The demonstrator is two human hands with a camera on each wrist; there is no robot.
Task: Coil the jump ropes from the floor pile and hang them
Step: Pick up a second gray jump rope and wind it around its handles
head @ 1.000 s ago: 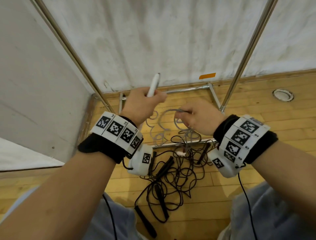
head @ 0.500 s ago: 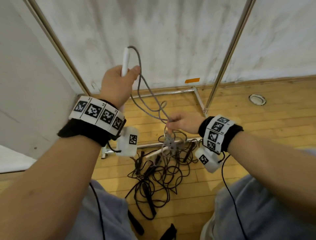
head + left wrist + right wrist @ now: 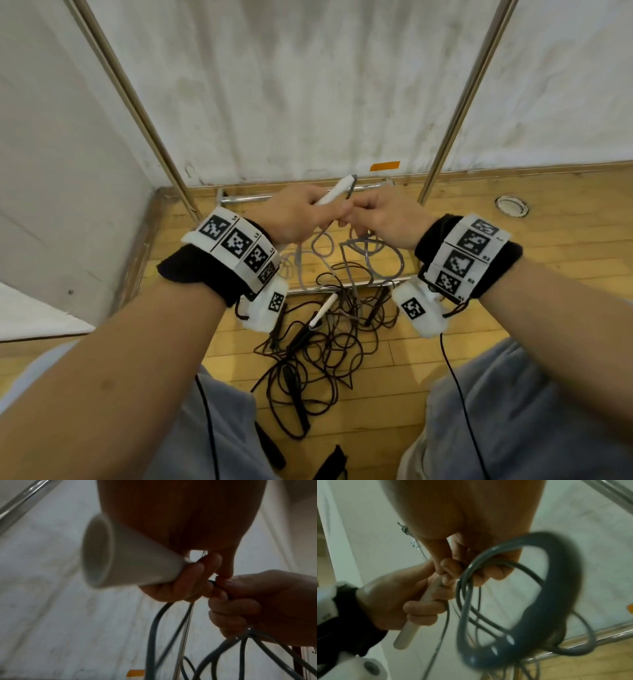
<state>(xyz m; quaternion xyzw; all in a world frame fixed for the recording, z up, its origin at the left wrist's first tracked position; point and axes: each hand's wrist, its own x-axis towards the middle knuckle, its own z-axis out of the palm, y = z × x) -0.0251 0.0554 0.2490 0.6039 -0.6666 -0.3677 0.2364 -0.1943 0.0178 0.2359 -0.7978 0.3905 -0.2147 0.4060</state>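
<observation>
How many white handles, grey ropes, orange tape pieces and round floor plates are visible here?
White handles: 2 (held handle, floor handle)
Grey rope: 1
Orange tape piece: 1
Round floor plate: 1
Total: 5

Beyond the fingertips, a stained white wall (image 3: 308, 85) meeting a pale side wall (image 3: 51, 154) in a corner to their left, two slanted metal poles (image 3: 469, 96) on a low metal base rail (image 3: 246, 198), an orange tape strip (image 3: 384, 166), below them light wooden floorboards (image 3: 565, 246) with a round floor fitting (image 3: 512, 205) off to the right.
</observation>
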